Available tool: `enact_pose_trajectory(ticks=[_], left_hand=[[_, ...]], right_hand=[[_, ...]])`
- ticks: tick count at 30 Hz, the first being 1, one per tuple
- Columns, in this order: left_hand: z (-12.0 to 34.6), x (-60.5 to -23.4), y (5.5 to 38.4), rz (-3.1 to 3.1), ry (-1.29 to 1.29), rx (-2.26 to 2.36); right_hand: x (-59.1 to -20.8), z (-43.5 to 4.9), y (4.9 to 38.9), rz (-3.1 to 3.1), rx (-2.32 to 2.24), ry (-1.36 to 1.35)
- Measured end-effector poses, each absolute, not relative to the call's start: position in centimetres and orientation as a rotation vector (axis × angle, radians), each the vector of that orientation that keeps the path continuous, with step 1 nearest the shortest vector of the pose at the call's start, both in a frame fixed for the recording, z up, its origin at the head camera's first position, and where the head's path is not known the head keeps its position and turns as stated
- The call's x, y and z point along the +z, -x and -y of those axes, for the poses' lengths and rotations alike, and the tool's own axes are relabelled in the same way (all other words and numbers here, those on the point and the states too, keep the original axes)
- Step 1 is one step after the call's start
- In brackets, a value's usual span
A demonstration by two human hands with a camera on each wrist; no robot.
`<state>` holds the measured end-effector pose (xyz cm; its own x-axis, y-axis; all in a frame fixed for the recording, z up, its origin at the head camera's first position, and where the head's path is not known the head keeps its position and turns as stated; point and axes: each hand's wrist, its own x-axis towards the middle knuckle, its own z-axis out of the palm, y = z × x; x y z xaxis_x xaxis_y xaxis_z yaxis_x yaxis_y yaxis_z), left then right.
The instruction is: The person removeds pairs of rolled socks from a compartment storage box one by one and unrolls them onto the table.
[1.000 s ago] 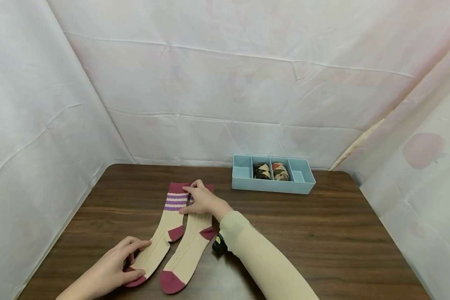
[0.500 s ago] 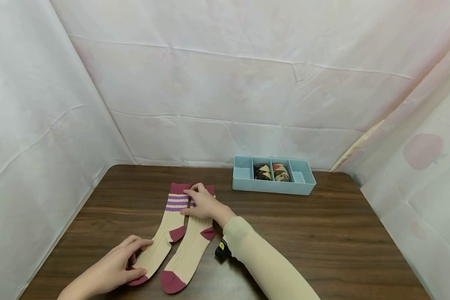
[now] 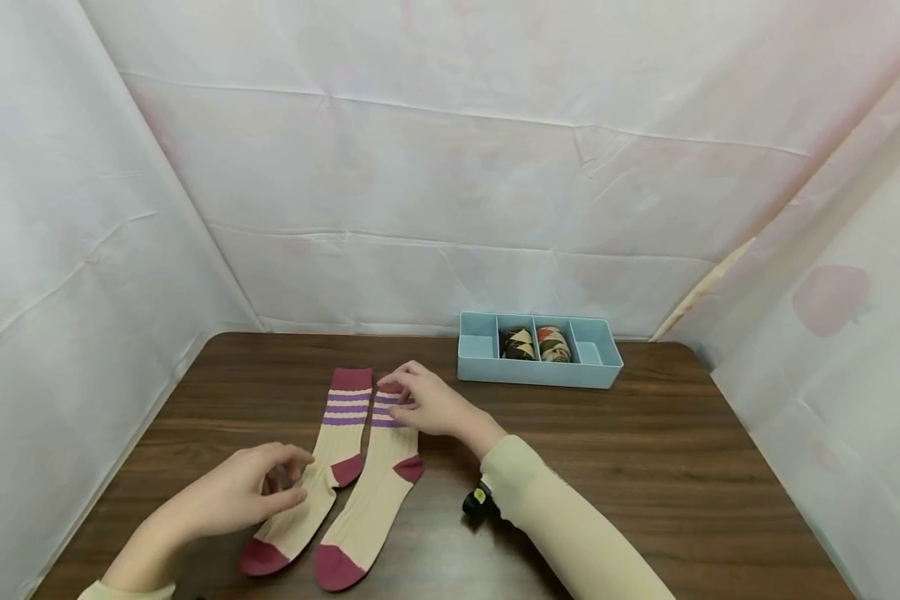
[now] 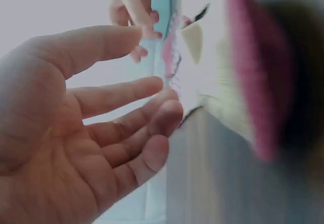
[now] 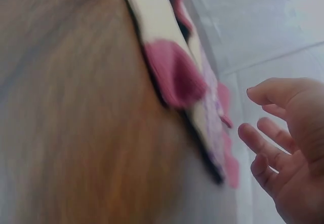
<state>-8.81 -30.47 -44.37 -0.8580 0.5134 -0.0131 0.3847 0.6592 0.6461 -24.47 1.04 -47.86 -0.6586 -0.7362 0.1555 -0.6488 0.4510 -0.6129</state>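
Two cream socks with maroon toes, heels and cuffs and purple stripes lie flat side by side, cuffs toward the back. Over the foot of the left sock point(image 3: 348, 433) hovers my left hand point(image 3: 251, 492), its fingers loosely bent and holding nothing. My right hand point(image 3: 438, 404) is above the striped cuff end of the right sock point(image 3: 375, 500), partly covering it in the head view. In the right wrist view the fingers of the right hand point(image 5: 288, 143) are spread and apart from the socks. The left wrist view shows the left palm with nothing in it.
A light blue divided tray point(image 3: 532, 372) stands at the back of the dark wooden table point(image 3: 607, 483). Its two middle compartments each hold a rolled patterned bundle, one dark point(image 3: 517, 343) and one with orange and green point(image 3: 553, 344). Pale cloth point(image 3: 420, 167) hangs behind and at both sides.
Both hands have lifted off the socks. The left hand has risen away from the left sock's toe, and the right hand has shifted right, uncovering more stripes. The socks keep their layout.
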Motion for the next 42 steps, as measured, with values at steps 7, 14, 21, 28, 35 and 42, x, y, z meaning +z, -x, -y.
enact_pose_trajectory(ticks=[7,14,21,28,35,42], left_hand=[[28.9,-43.4,11.9,-2.768,-0.703,1.030],[25.9,-43.8,15.6,-2.859,-0.616,1.176],[21.9,-44.3,19.4,-2.852,-0.588,1.300],[18.8,-45.1,23.3,-2.801,-0.555,1.394],[15.3,-45.9,26.3,-2.738,-0.535,1.447],[12.2,-46.2,28.0,-2.737,-0.522,1.445]], right_hand=[[-45.4,-4.6,24.6,-2.591,-0.987,1.290],[-43.9,-8.7,25.7,-2.640,-0.931,1.274],[-43.0,-13.2,26.8,-2.661,-0.923,1.195],[-42.3,-17.1,28.5,-2.721,-1.012,1.072],[-42.8,-19.2,31.6,-2.795,-1.093,0.925],[-44.9,-19.5,33.8,-2.790,-1.203,0.841]])
